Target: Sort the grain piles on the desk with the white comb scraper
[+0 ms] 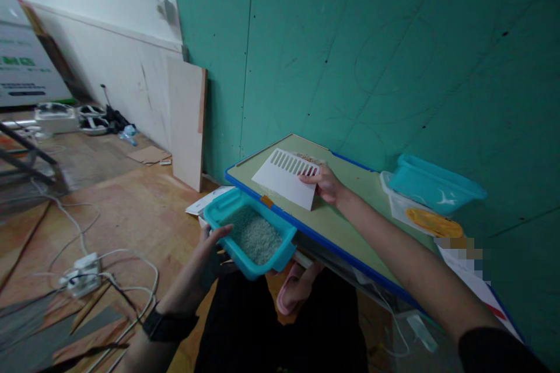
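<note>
My left hand [214, 247] grips the left wall of a turquoise plastic tub [250, 268], thumb over the rim and the other fingers mostly hidden. Pale grains [258, 236] fill the tub's floor; it is held just below the table's near edge. In my right hand [326, 183] is a white flat card [284, 183] with a row of slots along one side, pinched at its right end. The card is tilted over the pale green tabletop [363, 215]. Behind it lies a small heap of brownish grains [310, 159], partly covered by the card.
A second turquoise tub [437, 183] stands at the table's right end, beside a yellow oval object [434, 222] on a whitish tray. A green wall [371, 58] borders the table. A power strip [85, 274] and loose cables lie on the floor at left; a board [187, 122] leans behind.
</note>
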The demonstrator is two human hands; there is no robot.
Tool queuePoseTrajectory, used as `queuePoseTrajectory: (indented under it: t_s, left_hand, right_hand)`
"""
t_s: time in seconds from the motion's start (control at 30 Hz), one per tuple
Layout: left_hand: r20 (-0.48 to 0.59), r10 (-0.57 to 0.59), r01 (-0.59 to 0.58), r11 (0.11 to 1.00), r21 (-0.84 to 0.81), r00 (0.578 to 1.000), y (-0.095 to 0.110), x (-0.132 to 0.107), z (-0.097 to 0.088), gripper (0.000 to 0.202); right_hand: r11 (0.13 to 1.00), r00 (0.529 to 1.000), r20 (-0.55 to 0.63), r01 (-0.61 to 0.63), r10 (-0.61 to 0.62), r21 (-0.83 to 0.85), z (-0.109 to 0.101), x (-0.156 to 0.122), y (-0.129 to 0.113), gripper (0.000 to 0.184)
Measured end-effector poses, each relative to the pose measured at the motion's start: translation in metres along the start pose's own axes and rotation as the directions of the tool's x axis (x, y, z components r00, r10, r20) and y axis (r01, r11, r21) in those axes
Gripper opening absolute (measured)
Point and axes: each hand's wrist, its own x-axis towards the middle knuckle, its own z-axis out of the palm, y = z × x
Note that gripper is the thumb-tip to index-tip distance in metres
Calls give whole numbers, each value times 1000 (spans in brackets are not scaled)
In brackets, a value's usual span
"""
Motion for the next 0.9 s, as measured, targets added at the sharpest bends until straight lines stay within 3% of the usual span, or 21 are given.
queuePoseTrajectory:
  t_s: [0.37,0.7,0.9]
  left_hand:
    - [-33,0,-1,1000,-24,999,0,-4,5,72]
    - [-55,-23,19,997,-79,998,1,-8,8,79]
    - [-50,-46,41,994,-102,998,-1,-8,6,84]
  right_hand:
    - [981,993,-8,-117,120,152,27,-25,14,50]
    - [981,991,-95,-82,100,175,19,-36,8,50]
    - [990,995,30,-93,91,107,26,-47,5,52]
